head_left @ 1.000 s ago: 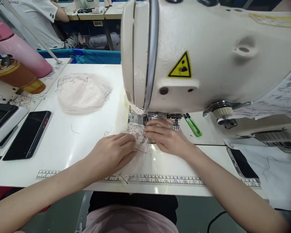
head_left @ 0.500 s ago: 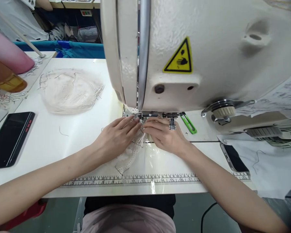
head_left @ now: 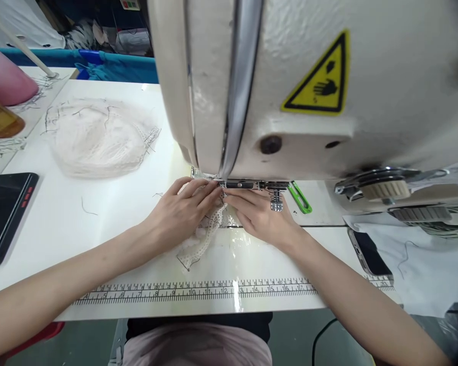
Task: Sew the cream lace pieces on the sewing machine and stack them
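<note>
A strip of white lace fabric (head_left: 200, 247) with dark thread ends runs from under the sewing machine's presser foot area (head_left: 222, 184) toward the table's front. My left hand (head_left: 187, 206) lies over this lace, its fingers stretched toward the foot and pressing the fabric down. From the other side my right hand (head_left: 257, 211) rests with fingers extended, its fingertips at the lace edge close to the left ones. The machine head (head_left: 290, 152) hides the needle and some of the fingertips.
A pile of sheer white lace pieces (head_left: 99, 140) lies at left, near a black phone (head_left: 7, 213). Thread cones (head_left: 7, 76) stand far left. A green thread snipper (head_left: 299, 197) lies behind my right hand. Another phone (head_left: 369, 252) lies at right, and a ruler strip (head_left: 193, 291) marks the front edge.
The camera view has shifted, so the machine head looks larger and closer. The lace's near end sits slightly further toward the foot. Both hands stay beside the foot.
</note>
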The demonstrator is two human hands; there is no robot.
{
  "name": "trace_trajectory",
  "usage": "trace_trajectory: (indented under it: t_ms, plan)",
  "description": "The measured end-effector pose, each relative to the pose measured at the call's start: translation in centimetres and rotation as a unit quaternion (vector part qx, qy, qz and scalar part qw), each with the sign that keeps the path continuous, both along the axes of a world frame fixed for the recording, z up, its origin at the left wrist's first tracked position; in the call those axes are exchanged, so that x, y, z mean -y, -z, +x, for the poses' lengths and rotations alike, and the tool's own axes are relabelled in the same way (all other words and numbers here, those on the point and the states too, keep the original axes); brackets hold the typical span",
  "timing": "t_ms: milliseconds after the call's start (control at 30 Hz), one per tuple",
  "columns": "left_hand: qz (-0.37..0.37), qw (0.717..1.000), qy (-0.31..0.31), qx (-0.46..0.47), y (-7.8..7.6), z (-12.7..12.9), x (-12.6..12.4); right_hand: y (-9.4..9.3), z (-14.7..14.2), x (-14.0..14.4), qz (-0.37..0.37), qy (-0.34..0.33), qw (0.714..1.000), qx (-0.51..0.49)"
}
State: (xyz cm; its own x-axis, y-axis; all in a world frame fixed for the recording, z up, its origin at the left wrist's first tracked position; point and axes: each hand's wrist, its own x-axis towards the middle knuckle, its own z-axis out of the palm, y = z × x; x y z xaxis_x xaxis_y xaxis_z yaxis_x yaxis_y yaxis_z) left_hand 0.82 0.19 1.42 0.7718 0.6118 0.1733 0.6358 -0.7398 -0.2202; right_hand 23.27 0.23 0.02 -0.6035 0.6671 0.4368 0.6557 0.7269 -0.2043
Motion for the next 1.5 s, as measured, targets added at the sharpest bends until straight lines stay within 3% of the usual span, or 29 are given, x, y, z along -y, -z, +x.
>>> trace_trajectory:
  t_ms: [167, 467, 833, 1233, 1400, 1500]
  plan:
    - [0.002, 0.999, 0.011, 0.03, 0.3, -0.2, -0.3, 0.2, 0.0, -0.1, -0.024, -0.007, 1.0, 0.008]
    - [-0.031, 0.998, 0.002, 0.045, 0.3, -0.2, -0.2, 0.1, 0.0, -0.1, 0.017, 0.012, 1.0, 0.018]
    - [-0.005, 0.999, 0.004, 0.042, 0.5, -0.3, -0.1, 0.3, 0.0, -0.1, 0.06, 0.021, 0.998, 0.02]
    - [-0.029, 0.999, -0.001, 0.044, 0.4, -0.3, -0.1, -0.4, -0.1, 0.3, 0.049, 0.027, 0.998, 0.031]
    - [0.004, 0.996, 0.03, 0.085, -1.5, -0.6, -0.1, -0.5, -0.2, 0.4, 0.042, 0.02, 0.998, 0.038]
    - [-0.006, 0.989, 0.106, 0.098, -3.2, -2.0, 0.6, -0.4, -0.2, 0.3, 0.031, 0.001, 0.999, 0.043]
